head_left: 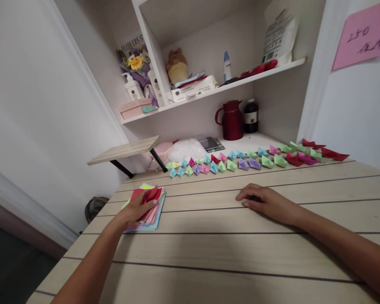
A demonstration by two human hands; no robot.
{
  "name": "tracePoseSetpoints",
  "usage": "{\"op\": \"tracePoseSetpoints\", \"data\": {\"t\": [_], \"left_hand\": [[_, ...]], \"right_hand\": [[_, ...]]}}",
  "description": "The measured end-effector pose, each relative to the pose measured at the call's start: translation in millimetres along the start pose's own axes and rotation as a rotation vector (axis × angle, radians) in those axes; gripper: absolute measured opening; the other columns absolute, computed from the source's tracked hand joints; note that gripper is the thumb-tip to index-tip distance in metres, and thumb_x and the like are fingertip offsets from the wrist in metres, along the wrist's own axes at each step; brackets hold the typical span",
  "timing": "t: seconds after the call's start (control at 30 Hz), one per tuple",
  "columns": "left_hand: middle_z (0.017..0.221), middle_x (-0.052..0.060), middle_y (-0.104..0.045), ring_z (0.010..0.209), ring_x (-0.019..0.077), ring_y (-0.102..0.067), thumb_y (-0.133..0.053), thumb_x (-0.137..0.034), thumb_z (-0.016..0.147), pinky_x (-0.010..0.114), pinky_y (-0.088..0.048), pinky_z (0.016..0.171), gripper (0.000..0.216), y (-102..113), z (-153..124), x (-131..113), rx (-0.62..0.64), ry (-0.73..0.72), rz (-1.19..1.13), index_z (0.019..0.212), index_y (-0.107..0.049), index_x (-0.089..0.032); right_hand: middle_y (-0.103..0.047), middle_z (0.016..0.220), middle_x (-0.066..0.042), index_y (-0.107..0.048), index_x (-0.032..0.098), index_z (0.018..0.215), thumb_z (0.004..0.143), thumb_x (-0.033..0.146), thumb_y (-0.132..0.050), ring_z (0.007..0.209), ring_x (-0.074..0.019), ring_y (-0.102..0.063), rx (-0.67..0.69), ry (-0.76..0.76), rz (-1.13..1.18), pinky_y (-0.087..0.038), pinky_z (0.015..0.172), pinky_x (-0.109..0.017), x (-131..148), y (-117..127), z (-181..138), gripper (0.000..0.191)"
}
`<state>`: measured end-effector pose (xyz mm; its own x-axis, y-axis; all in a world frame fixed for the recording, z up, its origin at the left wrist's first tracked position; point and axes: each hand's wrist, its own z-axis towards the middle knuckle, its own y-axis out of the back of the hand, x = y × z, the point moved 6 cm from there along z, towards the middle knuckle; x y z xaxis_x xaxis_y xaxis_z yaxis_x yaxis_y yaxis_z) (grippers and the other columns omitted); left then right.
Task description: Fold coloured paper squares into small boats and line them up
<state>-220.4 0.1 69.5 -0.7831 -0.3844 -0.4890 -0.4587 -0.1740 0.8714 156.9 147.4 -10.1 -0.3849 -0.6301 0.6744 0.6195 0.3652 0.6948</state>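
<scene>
At the left of the table, my left hand (138,207) lies over a stack of coloured paper (160,213). Its fingers are closed on the top red sheet of paper (152,193), whose far corner curls up. Part of the stack is hidden beneath the hand. My right hand (267,202) rests on the wooden tabletop, holding nothing; its fingers are loosely bent, with the thumb apart from them. Beyond both hands, several small folded paper boats (231,165) stand in two rows along the back edge, in green, blue, purple, pink and red.
A small raised wooden stand (126,150) with black legs is at the back left. Behind the boats are a white plastic bag (186,150), a red jug (232,122) and a dark bottle (251,117). A shelf (240,81) with bottles and boxes hangs above.
</scene>
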Motion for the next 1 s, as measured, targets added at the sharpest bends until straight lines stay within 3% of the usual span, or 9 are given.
{"op": "tracePoseSetpoints", "data": {"t": [0.2,0.3,0.4,0.57,0.63,0.7,0.77,0.9,1.0], "left_hand": [[0.1,0.005,-0.075,0.082,0.0214,-0.07,-0.049,-0.033,0.083,0.029,-0.05,0.07,0.043,7.3,1.7,1.9,-0.073,0.079,0.053,0.123,-0.061,-0.02],[0.079,0.008,-0.075,0.074,0.0249,-0.069,-0.049,-0.023,0.08,0.03,-0.046,0.064,0.032,22.5,1.6,2.0,-0.188,0.131,0.171,0.103,-0.069,-0.016],[0.08,0.013,-0.073,0.089,0.0338,-0.066,-0.053,-0.029,0.079,0.035,-0.043,0.07,0.023,45.5,-9.2,-10.8,-0.357,0.138,0.306,0.086,-0.071,-0.017],[0.087,0.011,-0.073,0.091,0.0371,-0.064,-0.049,-0.047,0.083,0.038,-0.044,0.068,0.038,55.7,-40.3,-71.5,-0.531,0.019,0.266,0.103,-0.07,-0.021],[0.076,0.007,-0.073,0.076,0.0303,-0.068,-0.055,-0.051,0.08,0.033,-0.047,0.061,0.041,36.3,-46.5,-99.8,-0.432,-0.07,-0.103,0.101,-0.07,-0.02],[0.08,0.007,-0.075,0.075,0.0276,-0.07,-0.067,-0.049,0.075,0.033,-0.052,0.064,0.044,-4.0,-46.7,-129.8,-0.075,-0.138,-0.673,0.105,-0.069,-0.018],[0.092,0.01,-0.076,0.08,0.0261,-0.071,-0.071,-0.042,0.074,0.033,-0.055,0.069,0.046,-41.8,-48.4,-158.7,0.204,-0.16,-1.038,0.112,-0.067,-0.016],[0.096,0.013,-0.076,0.082,0.025,-0.073,-0.077,-0.032,0.072,0.031,-0.057,0.069,0.047,-97.7,-39.6,-182.6,0.35,-0.053,-1.299,0.113,-0.067,-0.012],[0.095,0.012,-0.077,0.084,0.0247,-0.073,-0.076,-0.029,0.073,0.03,-0.058,0.071,0.047,-127.4,-29.9,-184.1,0.381,0.024,-1.344,0.115,-0.065,-0.013]], "right_hand": [[-0.063,0.106,-0.007,-0.07,0.025,0.102,0.086,0.039,-0.054,0.094,-0.0243,-0.061,0.006,0.0,0.001,-0.046,0.088,-0.038,-1.1,-1.0,0.4,0.027],[-0.063,0.106,-0.007,-0.07,0.025,0.101,0.086,0.039,-0.054,0.094,-0.0242,-0.06,0.005,0.004,0.005,-0.045,0.089,-0.038,0.0,-0.5,0.6,0.026],[-0.063,0.104,-0.007,-0.07,0.025,0.1,0.085,0.036,-0.055,0.095,-0.0243,-0.06,-0.002,0.01,0.02,-0.045,0.09,-0.039,2.1,0.4,0.7,0.024],[-0.061,0.106,-0.008,-0.068,0.026,0.108,0.082,0.035,-0.059,0.092,-0.0237,-0.06,-0.07,0.001,0.104,-0.047,0.089,-0.042,11.7,5.2,-2.1,0.029],[-0.058,0.116,-0.009,-0.062,0.027,0.119,0.079,0.037,-0.064,0.094,-0.0239,-0.059,-0.135,-0.032,0.227,-0.047,0.09,-0.043,17.8,9.9,-4.8,0.041],[-0.052,0.129,-0.011,-0.053,0.028,0.13,0.077,0.04,-0.068,0.106,-0.0257,-0.057,-0.185,-0.092,0.462,-0.047,0.092,-0.044,22.9,13.3,-7.6,0.056],[-0.049,0.136,-0.011,-0.044,0.031,0.138,0.077,0.044,-0.07,0.111,-0.0259,-0.056,-0.192,-0.131,0.755,-0.046,0.093,-0.043,28.5,13.4,-8.8,0.067],[-0.064,0.12,-0.008,-0.052,0.027,0.132,0.085,0.054,-0.059,0.106,-0.0253,-0.061,-0.094,-0.154,1.164,-0.045,0.091,-0.041,38.1,7.3,-5.6,0.054],[-0.07,0.109,-0.009,-0.065,0.019,0.115,0.086,0.056,-0.057,0.101,-0.0244,-0.064,-0.102,-0.277,1.287,-0.046,0.09,-0.037,32.1,2.7,-4.4,0.048]]}}
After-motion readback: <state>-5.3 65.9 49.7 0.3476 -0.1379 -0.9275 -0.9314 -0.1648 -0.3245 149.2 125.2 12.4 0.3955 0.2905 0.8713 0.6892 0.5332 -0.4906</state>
